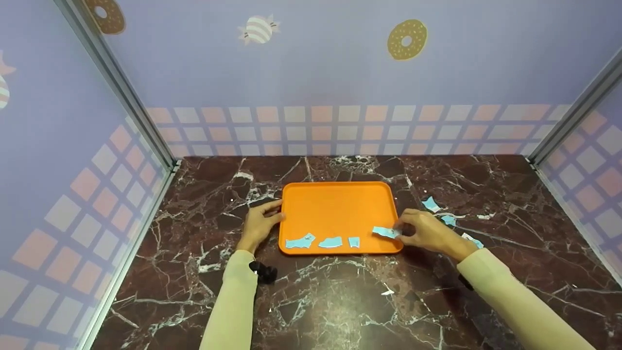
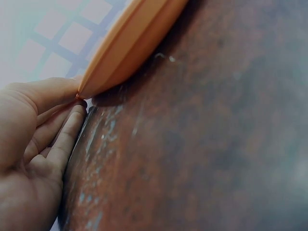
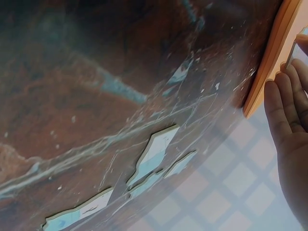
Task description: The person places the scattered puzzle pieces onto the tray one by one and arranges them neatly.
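Observation:
An orange tray [image 1: 335, 206] lies on the dark marble-patterned table. My left hand [image 1: 260, 226] holds its left edge; in the left wrist view the thumb meets the rim and the fingers [image 2: 72, 125] lie below it. Over the tray's front right corner, my right hand [image 1: 425, 232] pinches a torn light-blue and white piece [image 1: 385, 232] between thumb and fingertips. Along the tray's front side lie a long jagged piece [image 1: 300, 241], a wider piece [image 1: 331, 242] and a small squarish piece [image 1: 354, 241], spaced in a row.
Right of the tray, several more torn pieces lie on the table, among them a pale-blue one [image 1: 430, 204] and another [image 1: 449, 220] beside my right wrist. A small white scrap [image 1: 388, 292] lies in front of the tray. Patterned walls [image 1: 335, 129] enclose the back and sides.

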The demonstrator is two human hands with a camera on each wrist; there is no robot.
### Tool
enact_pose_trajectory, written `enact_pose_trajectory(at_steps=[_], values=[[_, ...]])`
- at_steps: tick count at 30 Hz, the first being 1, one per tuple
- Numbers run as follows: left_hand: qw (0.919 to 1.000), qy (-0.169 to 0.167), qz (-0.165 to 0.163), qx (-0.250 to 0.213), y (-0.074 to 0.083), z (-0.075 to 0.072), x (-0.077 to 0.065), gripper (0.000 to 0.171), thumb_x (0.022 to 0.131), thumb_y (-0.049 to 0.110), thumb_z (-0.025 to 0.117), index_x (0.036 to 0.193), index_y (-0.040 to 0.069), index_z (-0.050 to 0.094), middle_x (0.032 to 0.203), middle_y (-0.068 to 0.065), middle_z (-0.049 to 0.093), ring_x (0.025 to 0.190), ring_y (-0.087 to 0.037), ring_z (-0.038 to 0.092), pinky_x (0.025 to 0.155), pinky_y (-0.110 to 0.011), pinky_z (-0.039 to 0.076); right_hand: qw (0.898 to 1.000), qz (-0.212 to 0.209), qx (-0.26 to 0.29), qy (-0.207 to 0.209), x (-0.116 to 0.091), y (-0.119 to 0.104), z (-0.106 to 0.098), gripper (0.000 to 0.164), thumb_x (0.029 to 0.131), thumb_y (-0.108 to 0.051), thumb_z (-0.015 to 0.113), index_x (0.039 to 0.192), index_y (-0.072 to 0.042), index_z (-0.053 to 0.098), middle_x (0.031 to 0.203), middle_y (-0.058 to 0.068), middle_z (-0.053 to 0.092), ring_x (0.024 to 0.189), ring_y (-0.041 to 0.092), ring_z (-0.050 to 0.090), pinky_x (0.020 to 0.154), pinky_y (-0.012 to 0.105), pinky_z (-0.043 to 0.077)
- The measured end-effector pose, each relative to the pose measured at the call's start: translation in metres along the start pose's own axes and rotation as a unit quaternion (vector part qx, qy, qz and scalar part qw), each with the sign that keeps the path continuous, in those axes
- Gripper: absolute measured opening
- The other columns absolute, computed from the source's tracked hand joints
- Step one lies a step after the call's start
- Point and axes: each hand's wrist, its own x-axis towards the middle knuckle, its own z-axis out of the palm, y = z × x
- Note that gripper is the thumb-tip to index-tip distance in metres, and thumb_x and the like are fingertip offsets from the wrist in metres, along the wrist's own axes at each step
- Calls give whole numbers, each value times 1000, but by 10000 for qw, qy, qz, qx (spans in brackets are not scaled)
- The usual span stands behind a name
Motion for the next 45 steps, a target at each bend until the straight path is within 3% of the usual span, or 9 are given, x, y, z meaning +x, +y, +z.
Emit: enact_pose_trajectory(at_steps=[7, 23, 45], values=[[9999, 12, -38, 112, 0, 0, 0, 43, 94, 4, 81, 136, 6, 74, 134, -15, 71, 124, -32, 67, 100, -39, 58, 9995, 52, 134, -284, 3, -4, 4, 17, 85, -7, 87, 100, -5, 79, 94, 2, 67, 81, 20, 67, 72, 38, 60], [10000, 49, 28, 36, -1, 1, 1, 42, 94, 0, 80, 135, 3, 74, 134, -18, 71, 124, -34, 67, 100, -38, 58, 9981, -570, -42, -229, 3, -7, 10, 22, 80, -5, 90, 98, -2, 78, 96, 8, 68, 81, 21, 64, 71, 40, 59], [10000, 48, -7, 85, -1, 0, 1, 43, 94, 2, 81, 136, 6, 74, 134, -17, 71, 125, -33, 67, 101, -38, 58, 9973, -563, 77, -469, 5, -10, 12, 18, 85, -4, 88, 101, -4, 81, 97, 5, 67, 84, 20, 63, 71, 36, 58]])
